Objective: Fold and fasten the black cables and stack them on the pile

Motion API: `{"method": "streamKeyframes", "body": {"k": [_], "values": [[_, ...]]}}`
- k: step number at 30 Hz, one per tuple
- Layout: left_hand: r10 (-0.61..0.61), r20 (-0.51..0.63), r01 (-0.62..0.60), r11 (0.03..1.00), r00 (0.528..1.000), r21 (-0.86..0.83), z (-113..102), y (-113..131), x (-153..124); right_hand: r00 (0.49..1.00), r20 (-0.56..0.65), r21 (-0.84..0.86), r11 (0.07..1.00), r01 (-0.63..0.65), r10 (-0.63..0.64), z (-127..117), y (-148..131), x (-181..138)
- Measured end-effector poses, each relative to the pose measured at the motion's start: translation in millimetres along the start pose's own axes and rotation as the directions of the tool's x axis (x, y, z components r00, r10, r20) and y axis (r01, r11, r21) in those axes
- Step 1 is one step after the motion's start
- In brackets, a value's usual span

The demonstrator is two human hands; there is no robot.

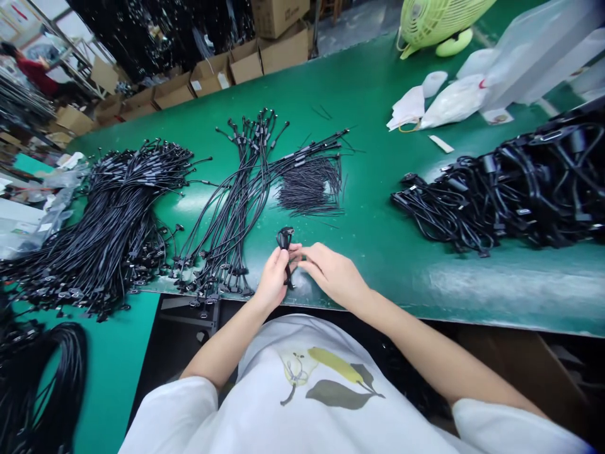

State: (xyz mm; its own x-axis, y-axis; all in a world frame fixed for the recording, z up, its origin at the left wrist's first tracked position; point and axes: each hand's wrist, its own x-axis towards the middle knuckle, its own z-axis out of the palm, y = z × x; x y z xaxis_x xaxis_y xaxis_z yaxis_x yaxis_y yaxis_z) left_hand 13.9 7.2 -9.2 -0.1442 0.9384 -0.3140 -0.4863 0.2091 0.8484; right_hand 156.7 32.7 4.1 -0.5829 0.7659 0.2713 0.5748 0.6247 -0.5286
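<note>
A small folded black cable (285,238) is gripped upright in my left hand (273,277), with its plug end showing above the fingers and a short end below. My right hand (331,270) meets it from the right, thumb and fingertips pinched together beside the cable. Whatever lies between those fingertips is too small to make out. Just beyond my hands is a pile of short thin black ties (305,188). Loose straight black cables with connectors (241,195) lie crossed left of that pile.
A large heap of black cables (113,208) covers the left of the green table (368,157). Folded cables (510,189) are piled at the right. A green fan (439,25) and white plastic bags (454,101) stand back right. Cardboard boxes (246,63) line the far edge.
</note>
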Motion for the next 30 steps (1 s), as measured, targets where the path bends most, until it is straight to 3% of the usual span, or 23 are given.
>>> {"method": "streamKeyframes", "body": {"k": [3,8,10,15,17,20,23,27,30], "values": [[0.036,0.039,-0.034,0.997,0.999,-0.065,2.7,0.9,4.8,0.984,-0.110,0.144,0.982,-0.123,0.139,14.2,-11.1,0.2],[-0.019,0.171,0.035,0.995,0.985,-0.094,11.8,8.7,0.9,0.982,-0.148,0.072,0.992,-0.106,0.116,45.3,-16.3,-2.5],[-0.036,0.193,0.049,0.997,0.981,-0.064,12.6,12.8,-0.6,0.986,-0.126,0.073,0.992,-0.102,0.111,43.8,-11.6,-5.2],[0.007,0.123,-0.006,1.000,0.992,-0.003,11.0,18.6,1.8,0.990,-0.120,0.202,0.978,-0.055,0.080,23.9,-6.0,-10.2],[0.003,0.110,-0.001,1.000,0.994,-0.012,11.9,18.9,2.8,0.985,-0.147,0.145,0.987,-0.074,0.095,22.0,-8.2,-9.9],[0.017,0.077,-0.012,0.998,0.997,-0.069,14.8,19.5,2.9,0.978,-0.188,-0.097,0.989,-0.109,0.089,25.9,-10.7,-7.6],[-0.005,0.052,0.009,0.996,0.999,-0.093,15.9,24.3,2.4,0.989,-0.138,-0.278,0.956,-0.094,0.057,27.0,-7.6,-5.6],[0.112,0.048,-0.111,0.994,0.993,-0.016,10.9,38.9,3.3,0.997,-0.074,-0.316,0.949,-0.023,0.000,17.2,2.1,-6.9],[0.193,0.092,-0.202,0.975,0.977,0.092,7.1,43.7,5.6,0.996,-0.084,-0.318,0.946,-0.060,0.035,11.6,6.8,-8.2]]}}
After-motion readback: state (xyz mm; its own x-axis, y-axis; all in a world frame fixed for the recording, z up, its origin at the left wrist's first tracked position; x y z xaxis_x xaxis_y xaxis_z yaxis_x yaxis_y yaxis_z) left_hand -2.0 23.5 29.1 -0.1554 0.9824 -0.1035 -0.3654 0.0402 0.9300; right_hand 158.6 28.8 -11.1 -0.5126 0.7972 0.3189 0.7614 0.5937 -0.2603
